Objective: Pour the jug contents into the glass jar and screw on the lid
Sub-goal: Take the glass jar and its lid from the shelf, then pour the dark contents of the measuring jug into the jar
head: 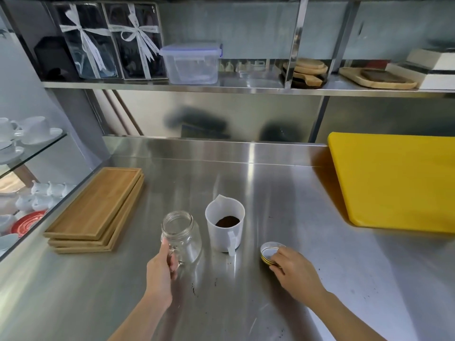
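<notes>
An empty glass jar (181, 233) with a handle stands upright and uncapped on the steel counter. My left hand (163, 264) grips its handle from the near side. Just right of it stands a white plastic jug (225, 226) with dark coffee grounds at its bottom; its handle faces me and its spout points away. Further right a gold-rimmed lid (269, 252) lies upside down on the counter, white inside showing. My right hand (293, 269) has its fingertips on the lid's near edge.
Stacked wooden trays (98, 207) lie at the left. A yellow cutting board (398, 180) covers the right rear of the steel counter (246, 303). A few dark crumbs dot the counter near me. A shelf above holds a plastic box (190, 62) and wooden boards.
</notes>
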Motion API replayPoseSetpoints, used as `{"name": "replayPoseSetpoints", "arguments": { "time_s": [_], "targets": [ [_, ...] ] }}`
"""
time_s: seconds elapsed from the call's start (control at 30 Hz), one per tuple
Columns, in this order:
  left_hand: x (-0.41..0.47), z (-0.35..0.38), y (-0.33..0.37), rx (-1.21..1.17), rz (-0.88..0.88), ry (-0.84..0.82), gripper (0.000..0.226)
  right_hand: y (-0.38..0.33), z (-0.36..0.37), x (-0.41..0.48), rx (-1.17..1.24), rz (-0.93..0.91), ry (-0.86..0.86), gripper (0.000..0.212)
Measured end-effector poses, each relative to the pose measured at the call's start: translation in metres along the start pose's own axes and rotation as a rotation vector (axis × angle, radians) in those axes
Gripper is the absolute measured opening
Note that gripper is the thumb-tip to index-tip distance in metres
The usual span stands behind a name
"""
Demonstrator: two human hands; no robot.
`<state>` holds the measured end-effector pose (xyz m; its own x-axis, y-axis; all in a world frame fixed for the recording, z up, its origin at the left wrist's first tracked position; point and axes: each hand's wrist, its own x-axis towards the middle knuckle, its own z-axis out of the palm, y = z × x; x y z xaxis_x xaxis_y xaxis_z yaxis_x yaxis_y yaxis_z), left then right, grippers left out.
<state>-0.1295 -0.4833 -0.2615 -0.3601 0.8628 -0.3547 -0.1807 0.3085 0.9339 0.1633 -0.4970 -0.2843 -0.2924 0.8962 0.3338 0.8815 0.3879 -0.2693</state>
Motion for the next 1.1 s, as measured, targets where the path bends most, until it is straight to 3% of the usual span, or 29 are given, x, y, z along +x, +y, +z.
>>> {"name": "replayPoseSetpoints", "arguments": {
  "time_s": [0.3, 0.37, 0.5, 0.57, 0.63, 0.8, 0.97, 1.1],
  "targets": [
    [-0.001, 0.0, 0.0, 0.129, 0.028, 0.015, 0.066, -0.006, 0.01, -0.01, -0.189, -0.034, -0.156, 0.03],
    [-0.001, 0.0, 0.0, 0.176, 0.035, 0.026, 0.068, -0.01, 0.002, -0.003, -0.159, -0.005, -0.256, 0.022],
    [-0.001, 0.002, 0.002, 0.18, 0.07, 0.033, 0.065, -0.012, -0.018, 0.02, -0.142, 0.083, -0.662, 0.024],
    [-0.003, 0.003, 0.001, 0.18, 0.089, 0.034, 0.064, -0.015, -0.027, 0.032, -0.051, 0.136, -0.718, 0.018],
    [-0.004, 0.003, 0.001, 0.177, 0.093, 0.043, 0.064, -0.025, -0.034, 0.044, 0.113, 0.229, -0.681, 0.018],
    [-0.004, 0.005, 0.002, 0.165, 0.1, 0.048, 0.064, -0.064, -0.03, 0.062, 0.465, 0.361, -0.297, 0.014],
    [-0.004, 0.004, 0.001, 0.177, 0.108, 0.05, 0.062, -0.08, -0.015, 0.068, 0.857, 0.595, -0.276, 0.012],
    [-0.004, 0.005, 0.0, 0.163, 0.113, 0.053, 0.06, -0.081, -0.01, 0.07, 1.053, 0.645, -0.319, 0.017]
  ]
}}
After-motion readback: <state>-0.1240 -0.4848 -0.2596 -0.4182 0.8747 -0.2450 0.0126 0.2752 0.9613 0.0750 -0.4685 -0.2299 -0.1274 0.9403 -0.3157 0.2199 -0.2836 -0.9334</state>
